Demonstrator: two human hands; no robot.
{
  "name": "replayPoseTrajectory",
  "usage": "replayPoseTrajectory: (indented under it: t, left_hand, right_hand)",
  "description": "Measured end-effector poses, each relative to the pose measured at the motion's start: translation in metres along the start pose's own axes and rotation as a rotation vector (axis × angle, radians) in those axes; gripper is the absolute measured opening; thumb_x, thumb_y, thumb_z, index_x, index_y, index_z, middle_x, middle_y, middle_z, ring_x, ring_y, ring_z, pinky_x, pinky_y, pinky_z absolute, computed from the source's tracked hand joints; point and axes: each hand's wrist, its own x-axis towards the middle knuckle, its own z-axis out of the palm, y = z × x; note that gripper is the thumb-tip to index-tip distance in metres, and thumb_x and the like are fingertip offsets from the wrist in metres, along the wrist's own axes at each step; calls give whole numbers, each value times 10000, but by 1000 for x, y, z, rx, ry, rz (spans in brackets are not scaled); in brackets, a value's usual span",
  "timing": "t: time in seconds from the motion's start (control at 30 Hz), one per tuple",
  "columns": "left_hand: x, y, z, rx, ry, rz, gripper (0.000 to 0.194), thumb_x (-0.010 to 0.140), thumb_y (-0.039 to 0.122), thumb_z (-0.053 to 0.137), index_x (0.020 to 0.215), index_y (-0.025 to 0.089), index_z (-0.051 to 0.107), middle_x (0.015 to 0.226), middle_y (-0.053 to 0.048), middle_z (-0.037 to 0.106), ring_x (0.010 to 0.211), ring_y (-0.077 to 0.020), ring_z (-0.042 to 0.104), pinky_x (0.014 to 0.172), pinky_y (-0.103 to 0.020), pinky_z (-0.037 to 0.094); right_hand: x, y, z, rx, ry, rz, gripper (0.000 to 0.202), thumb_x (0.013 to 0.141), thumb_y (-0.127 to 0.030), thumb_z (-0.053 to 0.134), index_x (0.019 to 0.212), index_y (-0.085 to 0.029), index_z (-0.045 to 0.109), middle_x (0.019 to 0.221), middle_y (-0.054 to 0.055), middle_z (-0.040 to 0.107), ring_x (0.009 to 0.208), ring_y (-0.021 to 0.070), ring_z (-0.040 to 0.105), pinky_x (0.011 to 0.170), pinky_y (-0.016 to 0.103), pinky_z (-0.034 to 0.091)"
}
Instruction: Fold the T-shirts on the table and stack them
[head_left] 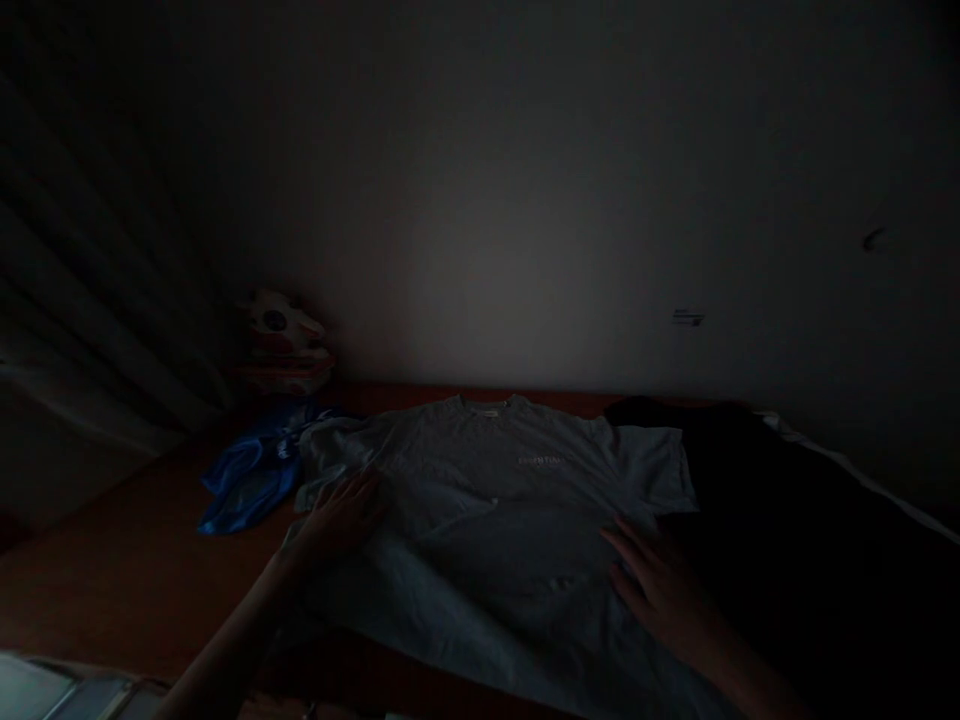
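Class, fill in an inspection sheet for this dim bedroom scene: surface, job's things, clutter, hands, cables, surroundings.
Surface: reddish-brown bed cover, dimly lit.
Job's things: pale T-shirt spread flat, front up, collar toward the wall.
Clutter: crumpled blue cloth left of the shirt; dark garment on its right; a round toy-like thing by the wall, too dark to identify.
Hands: left hand flat, open, on the shirt's left side; right hand flat, open, on its right side.
Cables: nothing seen.
Surroundings: plain wall behind; curtain at left.
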Motion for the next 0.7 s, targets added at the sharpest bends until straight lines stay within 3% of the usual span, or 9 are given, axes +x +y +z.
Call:
replayPoseTrajectory:
  t: [0.1,0.23,0.4,0.5,0.63,0.7]
  left_hand:
    - [5,-7,-11,-19,-5,-78,539,965,485,421,1396,208,586,1497,-153,551,1369,-329,520,1134,-523,387]
    - [1,-14,-13,50,88,-248,579,955,478,436,1416,147,552,1541,-192,489,1436,-361,434,1158,-542,354]
    - [-16,-22,-11,50,80,-282,606,961,500,396,1406,118,549,1526,-193,508,1418,-357,456,1166,-520,348]
    - [-21,-25,-19,43,52,-332,623,935,527,419,1399,130,548,1495,-204,531,1370,-396,495,1089,-565,410]
    - [-3,-44,-34,-39,131,-526,687,891,547,483,1425,114,496,1450,-254,545,1288,-424,558,964,-513,490]
    - [15,-59,-41,-137,157,-640,717,888,561,486,1402,62,496,1350,-277,619,1206,-402,626,899,-454,520]
  right_hand:
    - [2,3,-2,13,-14,24,428,948,-423,476,1278,-245,683,1380,119,655,1263,324,616,1081,566,464]
    - [22,-4,-3,8,15,76,448,964,-516,450,1138,-217,734,1204,138,732,1123,335,682,1017,545,510]
    - [34,-11,14,45,66,18,561,930,-628,479,1357,-292,622,1475,101,580,1328,348,562,1079,571,460]
    - [27,-6,32,66,47,25,577,915,-644,489,1365,-307,621,1518,96,540,1362,353,532,1084,582,453]
    - [19,-2,38,73,64,24,545,917,-629,494,1335,-314,645,1494,92,565,1353,353,539,1094,591,439]
    - [20,-4,33,68,72,25,546,913,-636,500,1323,-309,654,1479,94,580,1347,352,546,1092,586,446]
